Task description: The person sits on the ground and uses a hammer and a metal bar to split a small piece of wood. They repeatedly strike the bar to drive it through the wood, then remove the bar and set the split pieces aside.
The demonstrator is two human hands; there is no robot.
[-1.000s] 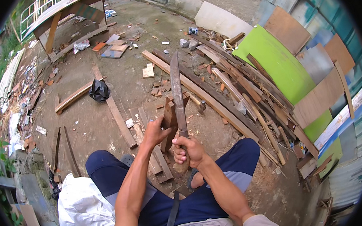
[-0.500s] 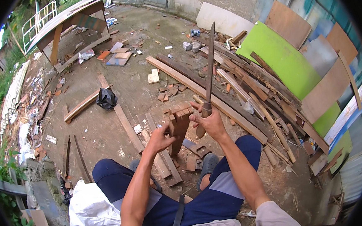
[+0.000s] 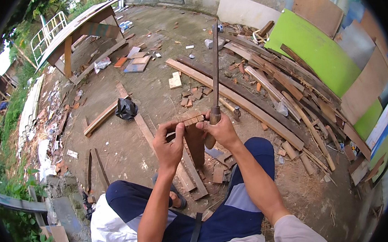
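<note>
Blade [image 3: 215, 65] higher, hands [image 3: 195, 136] still gripping wood [image 3: 194, 139]

A crumpled black plastic bag [image 3: 126, 108] lies on the dirt ground beside a long plank. A white sack [image 3: 109, 232] sits at the person's left leg. No labels, signs or screens show.

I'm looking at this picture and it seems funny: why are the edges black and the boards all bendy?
In the head view, a fisheye lens leaves a black ring and curves straight boards near the rim, like the green panel. Daylight is soft, without hard shadows. The left hand, right hand and long blade look sharp.
</note>
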